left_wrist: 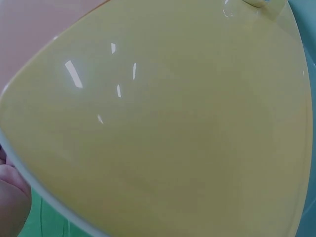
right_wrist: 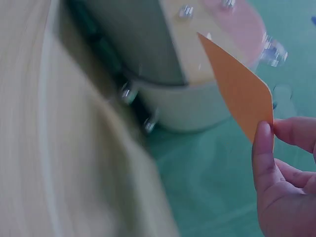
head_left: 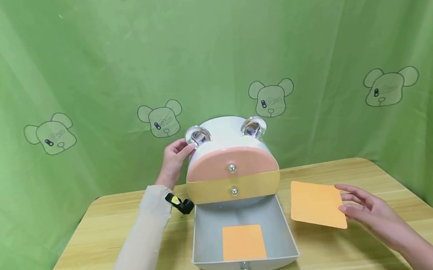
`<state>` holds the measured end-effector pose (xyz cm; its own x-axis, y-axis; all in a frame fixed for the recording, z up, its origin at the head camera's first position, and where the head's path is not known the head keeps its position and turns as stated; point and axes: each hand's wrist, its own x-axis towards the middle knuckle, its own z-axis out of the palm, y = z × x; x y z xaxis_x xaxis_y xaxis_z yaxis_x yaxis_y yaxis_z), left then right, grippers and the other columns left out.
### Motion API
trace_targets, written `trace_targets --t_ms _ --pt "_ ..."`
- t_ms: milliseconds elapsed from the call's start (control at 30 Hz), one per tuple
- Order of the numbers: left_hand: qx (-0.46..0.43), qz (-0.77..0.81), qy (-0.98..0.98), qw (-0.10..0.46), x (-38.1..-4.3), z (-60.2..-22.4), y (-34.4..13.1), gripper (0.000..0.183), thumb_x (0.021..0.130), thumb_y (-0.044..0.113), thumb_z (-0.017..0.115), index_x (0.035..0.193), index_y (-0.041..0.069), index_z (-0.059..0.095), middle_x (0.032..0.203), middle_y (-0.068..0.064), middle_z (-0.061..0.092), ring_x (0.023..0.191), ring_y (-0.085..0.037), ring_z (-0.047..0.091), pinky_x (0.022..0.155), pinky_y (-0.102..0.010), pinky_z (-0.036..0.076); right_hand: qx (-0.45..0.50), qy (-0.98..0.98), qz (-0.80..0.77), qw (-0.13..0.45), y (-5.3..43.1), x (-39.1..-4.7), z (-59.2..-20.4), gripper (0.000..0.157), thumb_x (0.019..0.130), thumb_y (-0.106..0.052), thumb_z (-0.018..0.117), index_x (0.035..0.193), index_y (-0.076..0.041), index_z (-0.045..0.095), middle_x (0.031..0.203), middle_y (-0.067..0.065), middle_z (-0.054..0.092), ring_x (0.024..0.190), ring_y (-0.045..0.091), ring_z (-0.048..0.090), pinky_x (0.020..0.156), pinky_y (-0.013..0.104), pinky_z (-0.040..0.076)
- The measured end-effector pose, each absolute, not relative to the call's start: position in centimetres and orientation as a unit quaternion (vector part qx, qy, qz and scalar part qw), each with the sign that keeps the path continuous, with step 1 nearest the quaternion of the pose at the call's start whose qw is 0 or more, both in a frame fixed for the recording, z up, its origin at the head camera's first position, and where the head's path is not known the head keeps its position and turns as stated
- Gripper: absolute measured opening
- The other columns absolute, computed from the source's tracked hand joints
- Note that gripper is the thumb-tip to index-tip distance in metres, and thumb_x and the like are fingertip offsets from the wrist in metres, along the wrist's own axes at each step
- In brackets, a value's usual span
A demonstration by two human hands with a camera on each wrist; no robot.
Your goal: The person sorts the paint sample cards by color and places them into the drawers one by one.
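Observation:
A small drawer box (head_left: 221,130) with a white body and shiny silver ears stands on the table. Its grey bottom drawer (head_left: 209,237) is pulled out, and a square orange card (head_left: 243,243) lies inside near the front wall. My left hand (head_left: 173,161) holds the box at its left ear (head_left: 198,135), thumb in front; the other fingertips are partly hidden. To the right of the drawer, my right hand (head_left: 373,213) pinches a second orange card (head_left: 316,204) by its right edge, thumb and fingers on opposite faces. That card (right_wrist: 242,89) is tilted in the right wrist view.
The pink top drawer (head_left: 211,163) and yellow middle drawer (head_left: 209,190) are closed, each with a round shiny knob. A wooden table (head_left: 95,246) lies beneath everything. Green cloth (head_left: 209,46) printed with bear heads hangs behind and at both sides.

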<state>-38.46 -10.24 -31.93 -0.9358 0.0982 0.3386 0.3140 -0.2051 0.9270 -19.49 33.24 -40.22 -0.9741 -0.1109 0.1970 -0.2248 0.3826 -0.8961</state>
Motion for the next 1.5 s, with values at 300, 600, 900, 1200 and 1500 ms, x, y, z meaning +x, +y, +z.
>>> trace_targets --t_ms 300,600,900,1200,1500 --pt "-0.166 -0.756 -0.629 0.070 -38.5 -31.9 -10.3 0.015 0.084 0.000 0.063 0.097 0.008 0.064 0.083 0.006 0.066 0.078 -0.007 0.059 0.077 -0.020 0.050 0.162 -0.795 0.584 -0.030 26.7 -18.6 -38.1 0.050 0.094 -0.005 0.051 0.141 -0.004 0.036 0.118 0.012 0.050 0.100 0.013 0.060 0.085 0.022 0.050" --pt "-0.161 -0.751 -0.637 0.065 -38.6 -32.3 -10.2 0.021 0.084 0.001 0.063 0.106 0.000 0.062 0.085 0.006 0.066 0.080 -0.007 0.059 0.077 -0.018 0.051 0.219 -0.746 0.618 -0.113 20.4 -20.7 -38.8 0.060 0.091 -0.008 0.058 0.139 0.012 0.028 0.110 0.017 0.051 0.093 0.010 0.058 0.081 0.024 0.052" --pt "-0.159 -0.753 -0.635 0.065 -38.5 -32.5 -10.1 0.026 0.084 0.000 0.062 0.109 -0.004 0.060 0.085 0.006 0.067 0.081 -0.007 0.060 0.080 -0.020 0.051 0.203 -0.830 0.519 -0.022 19.8 -20.9 -38.6 0.040 0.088 -0.010 0.063 0.121 0.010 0.052 0.107 0.019 0.063 0.089 0.013 0.062 0.073 0.022 0.054" --pt "-0.157 -0.745 -0.644 0.075 -38.5 -32.4 -10.3 0.029 0.086 0.002 0.062 0.112 -0.007 0.058 0.087 0.006 0.065 0.082 -0.008 0.060 0.083 -0.024 0.051 0.310 -0.749 0.581 -0.073 19.0 -17.2 -38.7 0.015 0.091 0.000 0.055 0.104 0.005 0.061 0.085 0.007 0.066 0.074 0.007 0.062 0.063 0.027 0.055" --pt "-0.166 -0.753 -0.632 0.080 -38.5 -32.0 -10.3 0.018 0.085 0.001 0.062 0.103 0.001 0.062 0.084 0.006 0.066 0.080 -0.007 0.059 0.078 -0.018 0.051 0.319 -0.697 0.632 -0.111 15.3 -15.1 -43.3 0.012 0.086 0.004 0.059 0.091 0.014 0.061 0.078 0.011 0.071 0.072 0.001 0.064 0.061 0.025 0.056"
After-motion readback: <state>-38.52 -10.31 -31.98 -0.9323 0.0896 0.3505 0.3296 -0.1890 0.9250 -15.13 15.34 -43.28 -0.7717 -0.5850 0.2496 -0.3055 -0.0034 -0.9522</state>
